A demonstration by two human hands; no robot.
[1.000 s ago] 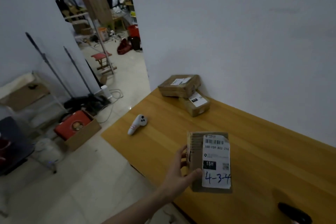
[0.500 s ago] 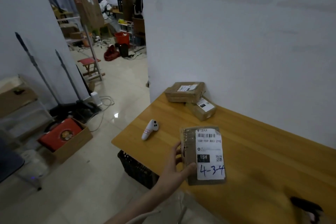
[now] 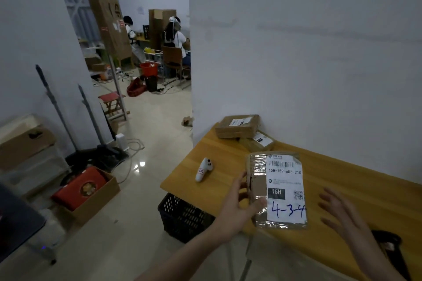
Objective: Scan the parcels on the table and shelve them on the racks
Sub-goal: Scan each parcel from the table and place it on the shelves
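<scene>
- Now the left hand [image 3: 237, 203] holds a flat brown parcel [image 3: 277, 190] by its left edge, the thumb on the front face and the fingers behind it, above the near edge of the wooden table [image 3: 356, 180].
- The white label [image 3: 285, 189] of the parcel faces the camera; it shows a barcode at the top and "4-3-4" written by hand in blue at the bottom.
- The right hand [image 3: 340, 217] is in the air just to the right of the parcel, with the fingers spread and holding nothing; it does not touch the parcel.
- A dark object [image 3: 388, 242], perhaps the scanner, lies on the table at the near right, partly hidden behind the right hand; I cannot tell for certain what it is.
- Two more parcels [image 3: 237, 126] are stacked at the far left corner of the table, against the wall, and a white handheld controller [image 3: 204, 169] lies between them and the near edge.
- I judge that the step in hand is this one parcel: its label is presented, and the written code probably tells its place on the racks.
- Whether it is already scanned, the picture does not show.
- The racks are not clearly in view, so the next move calls either for the scanner on the barcode, or for carrying the parcel away from the table to find its shelf.
</scene>
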